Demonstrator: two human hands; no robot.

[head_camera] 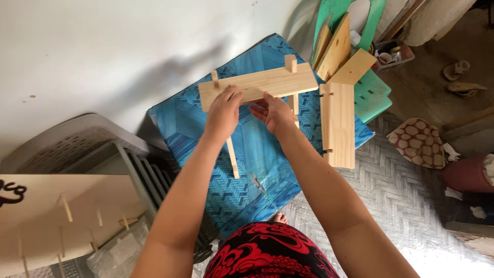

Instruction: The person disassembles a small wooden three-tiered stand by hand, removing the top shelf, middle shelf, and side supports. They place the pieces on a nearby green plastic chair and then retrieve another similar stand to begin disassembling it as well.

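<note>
From the head camera, looking straight down: both hands are up on a pale wooden plank (260, 83) held over a blue patterned board (247, 170). The left hand (224, 110) lies over the plank's near edge, fingers curled and closed onto the wood. The right hand (275, 112) sits just beside it, fingers bent under the plank's lower edge, apparently pinching it, though the fingertips are partly hidden. A short wooden peg (290, 63) pokes up through the plank near its right end, and a thinner one (214, 78) near the left. Below the hands a slim wooden stick (232, 157) hangs down over the blue board; whether it is fixed to the plank cannot be told.

How will it handle? It looks like light softwood, stiff and dry, not slippery, so a grip along the long edges, as now, should hold well. The thin pegs seem the fragile part; better to hold the flat board than the pegs.

To the right, a second plank with notched edges (338, 123) lies on the blue board, touching more cut boards (337, 51) that lean by a green plastic stool (373, 95). At lower left, a pale panel with small pegs (67, 216) rests beside a grey plastic crate (77, 139). The person wears a red and black garment (267, 255).
</note>
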